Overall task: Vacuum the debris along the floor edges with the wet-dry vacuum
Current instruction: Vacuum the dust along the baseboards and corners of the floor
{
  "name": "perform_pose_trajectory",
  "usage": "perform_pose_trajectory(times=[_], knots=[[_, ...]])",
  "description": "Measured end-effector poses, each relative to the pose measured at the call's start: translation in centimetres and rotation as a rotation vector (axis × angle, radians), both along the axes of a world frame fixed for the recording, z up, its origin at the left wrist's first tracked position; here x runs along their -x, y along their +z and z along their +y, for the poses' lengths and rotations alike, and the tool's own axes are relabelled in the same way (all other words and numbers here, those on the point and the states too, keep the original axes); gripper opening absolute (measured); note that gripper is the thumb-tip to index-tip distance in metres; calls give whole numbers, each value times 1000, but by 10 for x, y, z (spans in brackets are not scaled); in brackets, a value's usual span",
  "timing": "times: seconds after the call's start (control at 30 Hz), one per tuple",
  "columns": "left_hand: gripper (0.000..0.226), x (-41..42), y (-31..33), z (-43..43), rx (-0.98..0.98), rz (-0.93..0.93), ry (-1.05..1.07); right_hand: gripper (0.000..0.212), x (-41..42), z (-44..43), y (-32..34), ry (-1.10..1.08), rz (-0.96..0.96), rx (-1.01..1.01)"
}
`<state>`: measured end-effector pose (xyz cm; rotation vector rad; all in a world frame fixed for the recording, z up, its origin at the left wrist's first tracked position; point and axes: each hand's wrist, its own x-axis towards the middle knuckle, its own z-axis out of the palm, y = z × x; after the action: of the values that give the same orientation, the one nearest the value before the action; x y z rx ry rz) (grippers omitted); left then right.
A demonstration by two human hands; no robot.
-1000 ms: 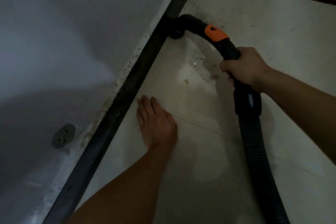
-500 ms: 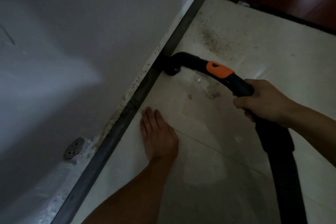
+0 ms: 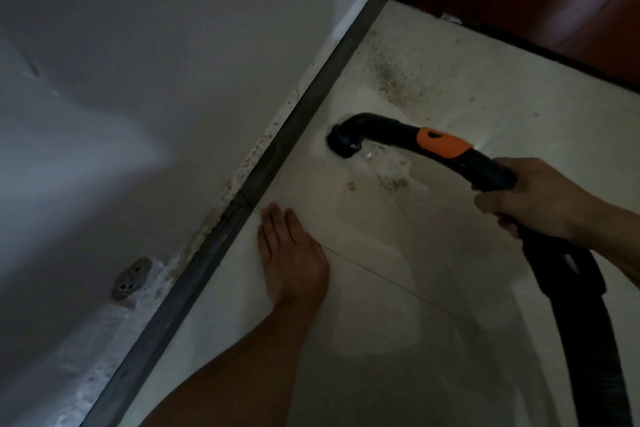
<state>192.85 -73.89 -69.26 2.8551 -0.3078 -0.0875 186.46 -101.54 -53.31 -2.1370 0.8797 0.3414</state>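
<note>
head view looks down on the vacuum wand, a curved black tube whose long axis runs from the right hand up-left toward the wall. its nozzle mouth bends down onto the pale floor tile, near the dark strip at the wall's foot but apart from it. an orange slider sits on top of the tube, between mouth and grip. the right hand's fingers wrap tightly round the wand's rear end, where the corrugated hose drops toward the bottom right. the left hand lies flat on the tile, fingers straight and together, tips toward the strip. dark specks of debris lie beyond the mouth. half a second ago the mouth was tucked against the strip; now it sits out on the tile.
</note>
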Motion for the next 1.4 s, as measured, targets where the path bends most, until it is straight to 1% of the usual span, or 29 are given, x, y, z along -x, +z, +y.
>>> perform_pose_trajectory(times=[0.07,0.13,0.27,0.33,0.43,0.5,0.63,0.7,0.8,0.93,1.0,1.1,1.17,1.27,1.4], knots=[[59,0,0,0,4,-8,-4,14,3,-1,3,-24,-28,63],[59,0,0,0,2,-15,-9,16,6,5,3,-1,-37,100],[61,0,-1,1,-6,7,-6,17,13,26,2,126,-4,54],[61,0,-1,1,-10,4,-7,16,12,20,1,81,-15,92],[61,0,-1,0,-9,-7,-11,15,9,-3,1,-93,-56,170],[61,0,-1,0,3,-2,-11,16,13,-14,3,-146,-64,155],[60,1,0,2,1,-15,-11,15,32,-12,5,-57,6,83],[61,1,0,2,-7,-13,-16,15,38,-11,6,-50,7,107],[63,1,-1,1,-9,-9,-10,16,44,-14,5,-99,-34,183],[64,1,-3,3,-11,-16,-18,16,51,-6,6,-15,17,93],[64,1,-4,3,-5,-12,-20,15,55,-6,6,-49,2,112],[63,1,-3,2,-8,-12,-20,14,65,-13,6,-121,-39,199],[63,1,-3,2,-7,-8,-17,15,74,-14,6,-98,-25,191],[60,2,-5,5,-15,-1,-29,15,89,-9,7,-79,0,122],[55,2,-6,5,-2,10,-50,15,105,1,2,-153,-53,175]])
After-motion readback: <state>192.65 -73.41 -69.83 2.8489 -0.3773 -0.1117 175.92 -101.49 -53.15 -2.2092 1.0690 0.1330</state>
